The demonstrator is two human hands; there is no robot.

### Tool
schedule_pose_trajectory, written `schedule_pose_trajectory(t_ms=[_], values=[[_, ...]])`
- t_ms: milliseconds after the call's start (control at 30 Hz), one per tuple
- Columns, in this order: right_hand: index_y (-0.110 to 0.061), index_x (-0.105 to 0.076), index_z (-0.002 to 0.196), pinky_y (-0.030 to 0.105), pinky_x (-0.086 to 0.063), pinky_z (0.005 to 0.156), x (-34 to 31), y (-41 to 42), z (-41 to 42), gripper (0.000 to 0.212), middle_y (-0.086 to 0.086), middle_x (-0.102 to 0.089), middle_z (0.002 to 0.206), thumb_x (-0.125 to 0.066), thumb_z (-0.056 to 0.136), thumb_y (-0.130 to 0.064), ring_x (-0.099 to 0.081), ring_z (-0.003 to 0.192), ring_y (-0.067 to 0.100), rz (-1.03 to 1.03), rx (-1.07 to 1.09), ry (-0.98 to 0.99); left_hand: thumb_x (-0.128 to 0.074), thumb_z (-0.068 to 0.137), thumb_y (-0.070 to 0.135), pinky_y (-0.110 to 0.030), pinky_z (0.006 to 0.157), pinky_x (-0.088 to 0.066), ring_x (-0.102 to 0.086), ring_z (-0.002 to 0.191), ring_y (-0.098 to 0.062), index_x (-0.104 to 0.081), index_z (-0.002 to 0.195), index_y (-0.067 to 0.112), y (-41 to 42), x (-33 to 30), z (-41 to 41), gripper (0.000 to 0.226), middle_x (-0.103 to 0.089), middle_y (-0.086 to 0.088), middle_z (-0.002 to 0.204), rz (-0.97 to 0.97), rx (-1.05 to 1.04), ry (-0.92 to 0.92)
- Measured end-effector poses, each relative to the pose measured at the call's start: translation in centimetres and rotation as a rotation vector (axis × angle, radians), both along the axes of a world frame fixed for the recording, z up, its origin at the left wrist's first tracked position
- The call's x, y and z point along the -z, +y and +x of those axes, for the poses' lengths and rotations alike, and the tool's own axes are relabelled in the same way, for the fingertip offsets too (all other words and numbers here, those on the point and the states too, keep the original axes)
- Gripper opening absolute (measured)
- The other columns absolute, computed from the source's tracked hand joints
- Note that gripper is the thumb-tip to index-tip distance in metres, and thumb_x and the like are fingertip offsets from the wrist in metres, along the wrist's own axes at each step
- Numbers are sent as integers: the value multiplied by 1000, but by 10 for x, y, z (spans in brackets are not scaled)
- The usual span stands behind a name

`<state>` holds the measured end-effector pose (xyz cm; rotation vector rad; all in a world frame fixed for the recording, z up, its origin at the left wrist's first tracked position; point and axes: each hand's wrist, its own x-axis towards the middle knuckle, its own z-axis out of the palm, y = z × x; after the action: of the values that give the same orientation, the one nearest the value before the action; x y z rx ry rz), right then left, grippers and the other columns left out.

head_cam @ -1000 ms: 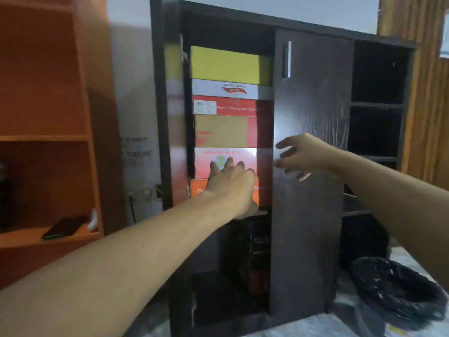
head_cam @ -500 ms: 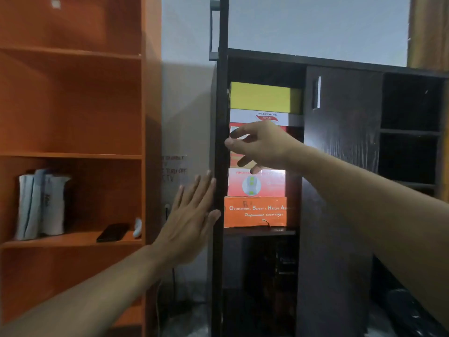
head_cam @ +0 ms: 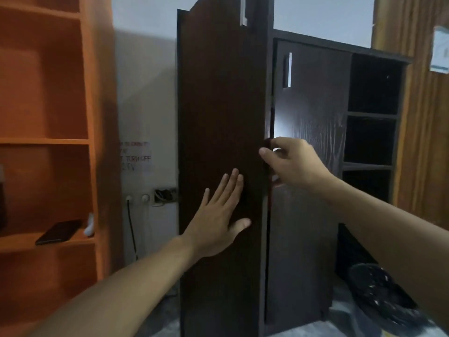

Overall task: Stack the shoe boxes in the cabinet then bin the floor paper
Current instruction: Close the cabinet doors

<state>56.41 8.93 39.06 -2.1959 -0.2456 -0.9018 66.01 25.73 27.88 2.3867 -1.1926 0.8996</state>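
The dark brown cabinet's left door point(head_cam: 218, 93) stands almost closed and hides the stacked shoe boxes behind it. My left hand point(head_cam: 218, 220) lies flat on the door's face with its fingers spread and holds nothing. My right hand point(head_cam: 294, 164) pinches the door's free edge at mid height, thumb in front and fingers curled behind it. The right door point(head_cam: 311, 142) is closed. I cannot make out any floor paper.
An orange shelf unit point(head_cam: 48, 141) stands at the left, with a black phone point(head_cam: 58, 231) on a shelf. Wall sockets point(head_cam: 145, 198) sit between it and the cabinet. Open dark shelves point(head_cam: 371, 115) are at the cabinet's right. A black-lined bin point(head_cam: 379, 293) stands on the floor at the lower right.
The left door has swung from wide open to almost closed, covering the boxes. My left hand moved from the boxes onto the door's face. My right hand took hold of the door's edge.
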Motion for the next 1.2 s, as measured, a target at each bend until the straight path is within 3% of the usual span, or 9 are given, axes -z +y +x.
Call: schedule_pose_trajectory(t_ms=[167,333,433,567,667,833,967,1067,1200], values=[[-16,-61,121,37,-62,74,42,-55,26,40,3,-73,98,-75,84,-14,-72,83,13,-13,165,106,-60,85,54,-55,119,1,39,138,-12,34,144,29,-41,12,38,113,46,14,147,200,-118,-33],[-17,-72,97,45,-60,77,80,-90,77,16,4,-73,85,-74,84,-27,-71,82,22,107,333,146,-75,78,37,-56,116,11,45,133,-18,36,143,26,-69,17,70,129,53,10,141,273,-263,-53],[-16,-74,96,46,-59,79,84,-97,110,17,8,-71,87,-71,86,-30,-69,86,28,181,445,124,-75,78,32,-57,114,13,42,136,-21,34,144,22,-83,20,89,128,50,5,145,295,-299,-69],[-10,-72,94,33,-49,71,84,-95,149,18,9,-64,87,-63,93,-25,-62,88,29,199,566,124,-73,80,34,-58,114,15,41,136,-23,33,144,19,-89,28,119,125,47,1,148,328,-354,-133],[-9,-70,105,31,-44,72,84,-92,173,20,13,-65,96,-60,95,-23,-62,96,32,239,618,128,-74,80,32,-56,113,18,40,137,-23,31,146,18,-87,31,137,125,45,-1,149,366,-391,-176],[-12,-66,110,33,-49,80,88,-82,209,30,11,-68,106,-67,88,-32,-63,103,31,221,599,190,-75,78,27,-55,114,17,37,139,-24,28,146,15,-82,32,161,124,43,-5,150,460,-455,-220],[-11,-58,103,30,-48,74,93,-78,223,22,5,-61,94,-65,83,-16,-61,94,27,208,482,252,-72,79,24,-55,112,19,35,140,-25,24,147,15,-77,39,174,118,38,-7,153,502,-496,-235],[-11,-51,125,35,-52,85,98,-78,227,44,10,-62,110,-61,83,-13,-61,107,31,199,405,247,-70,81,25,-56,111,21,37,138,-25,24,148,17,-75,44,179,115,41,-7,150,525,-517,-215],[-14,-12,155,33,-51,84,116,-84,232,83,12,-41,148,-55,86,-5,-56,113,30,87,288,295,-70,80,32,-58,112,19,35,140,-27,22,148,16,-77,49,180,116,39,-8,152,542,-541,-181]])
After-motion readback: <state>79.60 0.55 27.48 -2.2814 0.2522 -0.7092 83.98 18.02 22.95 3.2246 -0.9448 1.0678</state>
